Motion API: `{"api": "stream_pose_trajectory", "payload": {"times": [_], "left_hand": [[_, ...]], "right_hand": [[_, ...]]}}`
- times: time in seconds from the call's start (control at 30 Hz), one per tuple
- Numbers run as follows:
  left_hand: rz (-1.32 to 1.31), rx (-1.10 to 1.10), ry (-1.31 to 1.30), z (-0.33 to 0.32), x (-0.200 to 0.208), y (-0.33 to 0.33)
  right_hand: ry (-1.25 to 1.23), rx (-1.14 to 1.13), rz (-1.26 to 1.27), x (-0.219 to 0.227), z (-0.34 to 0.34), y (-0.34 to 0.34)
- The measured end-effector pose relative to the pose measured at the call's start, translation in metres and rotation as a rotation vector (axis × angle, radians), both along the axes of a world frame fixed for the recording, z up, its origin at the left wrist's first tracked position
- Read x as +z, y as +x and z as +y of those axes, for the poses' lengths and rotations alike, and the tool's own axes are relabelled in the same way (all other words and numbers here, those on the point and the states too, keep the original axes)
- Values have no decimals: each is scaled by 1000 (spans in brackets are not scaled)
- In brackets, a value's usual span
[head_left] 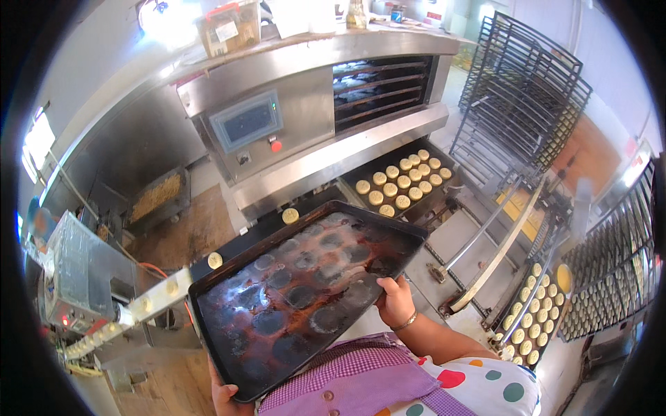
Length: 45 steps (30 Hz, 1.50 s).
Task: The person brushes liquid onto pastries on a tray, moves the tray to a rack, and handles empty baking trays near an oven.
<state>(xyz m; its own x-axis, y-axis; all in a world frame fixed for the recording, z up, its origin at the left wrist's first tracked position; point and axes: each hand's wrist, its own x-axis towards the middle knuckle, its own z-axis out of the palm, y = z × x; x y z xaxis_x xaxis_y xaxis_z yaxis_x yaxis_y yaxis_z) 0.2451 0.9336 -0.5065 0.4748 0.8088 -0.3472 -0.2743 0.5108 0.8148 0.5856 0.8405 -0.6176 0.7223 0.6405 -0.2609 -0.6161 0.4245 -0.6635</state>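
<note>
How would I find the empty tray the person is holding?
Start at the big steel oven machine with the red button. Right below it, both hands hold up a dark baking tray. The other trays carry pale round cakes; this one is bare, with only greasy round marks.

The person wears a purple-and-white checked apron with a plain lilac yoke and small round buttons. Under it shows a white top scattered with large dots in red, green, orange and blue. A thin bracelet circles the wrist of the right hand; the forearm is bare, and the left hand has no ring in view
</note>
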Motion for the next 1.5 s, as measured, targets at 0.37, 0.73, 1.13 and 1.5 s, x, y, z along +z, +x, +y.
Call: {"api": "stream_pose_trajectory", "payload": {"times": [0.37,0.73,1.13,1.5], "left_hand": [[-329,-326,-37,108,-20,90],[-442,-795,135,133,-6,335],[-326,-949,330,185,-7,530],[-396,-804,442,238,7,608]], "right_hand": [[-78,-567,-296,30,-11,31],[99,-954,-568,72,10,127],[68,-1022,-634,74,54,325],[188,-923,-719,93,126,439]]}}
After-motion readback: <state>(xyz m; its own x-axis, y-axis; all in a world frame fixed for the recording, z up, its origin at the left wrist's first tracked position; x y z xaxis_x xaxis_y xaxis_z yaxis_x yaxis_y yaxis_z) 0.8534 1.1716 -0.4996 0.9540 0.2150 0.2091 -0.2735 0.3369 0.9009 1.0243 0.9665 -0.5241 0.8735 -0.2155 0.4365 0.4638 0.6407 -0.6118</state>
